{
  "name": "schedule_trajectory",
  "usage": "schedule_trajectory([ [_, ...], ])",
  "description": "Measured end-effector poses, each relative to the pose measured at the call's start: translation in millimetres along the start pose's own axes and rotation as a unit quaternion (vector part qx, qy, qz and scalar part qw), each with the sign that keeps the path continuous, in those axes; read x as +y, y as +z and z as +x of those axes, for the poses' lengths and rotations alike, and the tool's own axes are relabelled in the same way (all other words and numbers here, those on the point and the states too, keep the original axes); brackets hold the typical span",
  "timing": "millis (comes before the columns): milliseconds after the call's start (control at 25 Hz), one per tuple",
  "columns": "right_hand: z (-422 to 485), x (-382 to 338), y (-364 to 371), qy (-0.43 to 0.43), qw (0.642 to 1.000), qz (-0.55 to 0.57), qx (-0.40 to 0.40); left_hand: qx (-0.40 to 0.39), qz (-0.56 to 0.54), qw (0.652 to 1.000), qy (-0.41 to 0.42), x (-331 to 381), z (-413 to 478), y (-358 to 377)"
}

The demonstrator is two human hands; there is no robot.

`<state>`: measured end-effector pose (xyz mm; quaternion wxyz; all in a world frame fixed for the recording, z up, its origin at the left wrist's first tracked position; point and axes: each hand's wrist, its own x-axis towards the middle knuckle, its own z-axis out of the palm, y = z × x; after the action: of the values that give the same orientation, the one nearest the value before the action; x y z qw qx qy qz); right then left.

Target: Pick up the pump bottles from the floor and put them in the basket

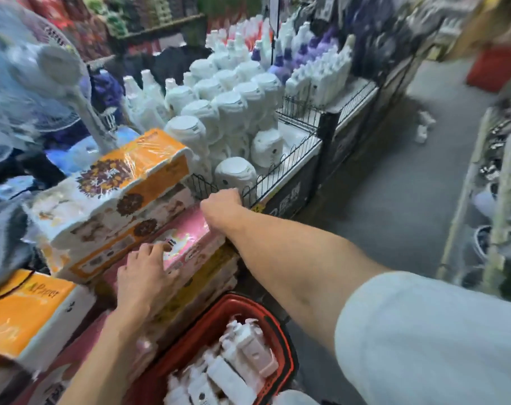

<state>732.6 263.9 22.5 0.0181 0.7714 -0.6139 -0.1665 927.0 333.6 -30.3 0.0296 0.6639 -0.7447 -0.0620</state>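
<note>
Pump bottles (242, 355) lie in a heap inside the red basket (286, 346), which sits low down, close to the person. Two more small white bottles (423, 127) are on the grey floor (394, 185) far down the aisle, next to the dark shelf; they are blurry. The left hand (144, 276) lies flat with its fingers spread on a pink pack (190, 238) of tissue. The right hand (222, 206) reaches out and curls its fingers over the wire fence (277, 168) at the shelf corner. Behind the fence stand many big white bottles (231, 106). An orange pack (125, 176) lies on top of the pile, near a white fan (43, 68).
</note>
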Motion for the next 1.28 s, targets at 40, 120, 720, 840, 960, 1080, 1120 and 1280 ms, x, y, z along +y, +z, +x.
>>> schedule_trajectory([
  [40, -2.2, 9.3, -9.4, -0.007, 1.0, 0.002, 0.014, 0.007, 0.002, 1.0, 0.014, 11.7, 3.9, -10.2],
  [120, -9.9, 26.4, -21.7, -0.058, 0.997, 0.001, 0.043, 0.021, 0.002, 0.999, 0.036, 34.2, 8.8, -27.4],
  [720, -187.3, 301.4, 46.9, -0.103, 0.987, 0.021, 0.122, 0.01, -0.024, 0.966, 0.256, 331.1, 80.3, -36.4],
  [840, -208.5, 367.6, 63.9, -0.039, 0.991, 0.004, 0.126, 0.009, -0.038, 0.948, 0.317, 404.7, 95.8, -33.8],
  [960, -224.1, 416.7, 77.7, 0.034, 0.99, 0.016, 0.134, 0.003, -0.054, 0.93, 0.363, 457.9, 110.8, -29.4],
  [1080, -236.3, 461.8, 96.0, 0.125, 0.981, 0.047, 0.139, -0.005, -0.064, 0.913, 0.402, 502.3, 131.1, -19.5],
  [1120, -240.4, 474.7, 102.4, 0.155, 0.976, 0.067, 0.135, -0.01, -0.064, 0.908, 0.414, 515.5, 139.7, -15.2],
  [1280, -256.5, 521.5, 131.5, 0.271, 0.948, 0.127, 0.11, -0.032, -0.082, 0.89, 0.447, 561.4, 180.4, 5.7],
])
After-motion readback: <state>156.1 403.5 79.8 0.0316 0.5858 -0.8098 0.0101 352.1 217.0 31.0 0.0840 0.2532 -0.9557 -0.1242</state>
